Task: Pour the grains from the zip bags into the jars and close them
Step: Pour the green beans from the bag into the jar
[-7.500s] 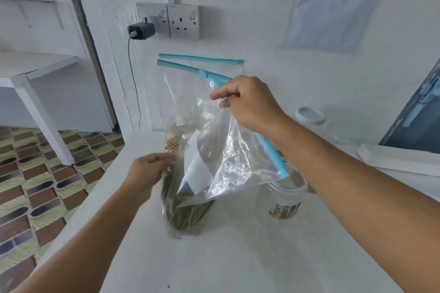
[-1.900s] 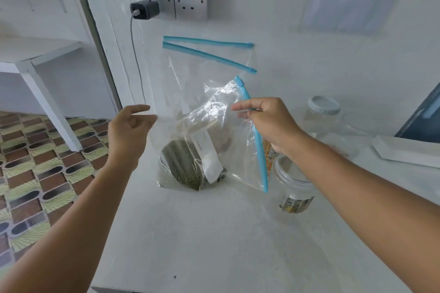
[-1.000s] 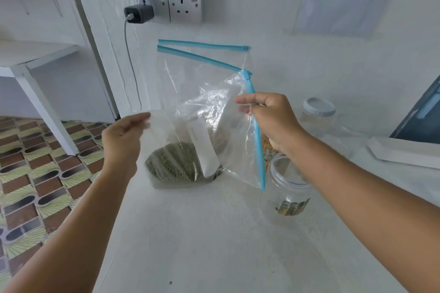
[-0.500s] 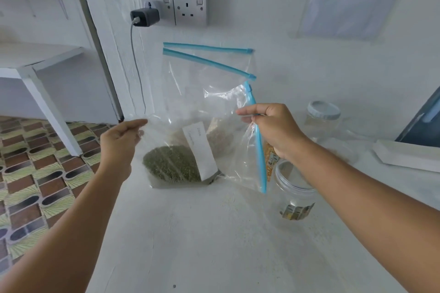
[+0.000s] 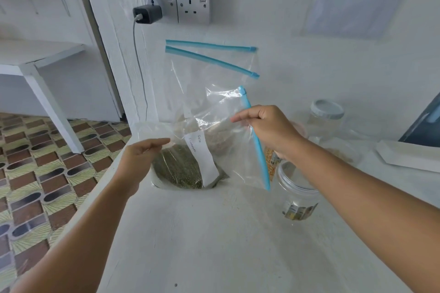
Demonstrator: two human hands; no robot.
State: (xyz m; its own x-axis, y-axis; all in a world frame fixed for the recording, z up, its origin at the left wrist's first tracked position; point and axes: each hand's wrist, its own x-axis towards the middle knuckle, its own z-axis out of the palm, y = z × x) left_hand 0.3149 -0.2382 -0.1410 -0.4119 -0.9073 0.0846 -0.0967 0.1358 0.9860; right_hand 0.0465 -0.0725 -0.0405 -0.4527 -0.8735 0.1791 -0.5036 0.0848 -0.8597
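Note:
A clear zip bag (image 5: 228, 131) with a blue zip strip and a white label lies sideways over the white counter (image 5: 214, 240). Green grains (image 5: 178, 169) fill its lower left corner. My right hand (image 5: 269, 126) pinches the bag beside the blue strip, which points down toward an open clear jar (image 5: 297, 188). My left hand (image 5: 140, 157) pinches the bag's bottom left corner. Behind it another zip bag (image 5: 209, 78) leans on the wall with pale grains at its foot. A jar with a white lid (image 5: 326, 116) stands at the back right.
Wall sockets with a black charger (image 5: 147, 14) and its cable hang above the bags. A white flat box (image 5: 409, 154) lies at the right. The counter's left edge drops to a patterned tile floor (image 5: 35, 162) with a white table leg.
The bag has been turned from upright onto its side, zip end toward the open jar. My left hand shifted from the bag's side to its bottom corner and has risen slightly.

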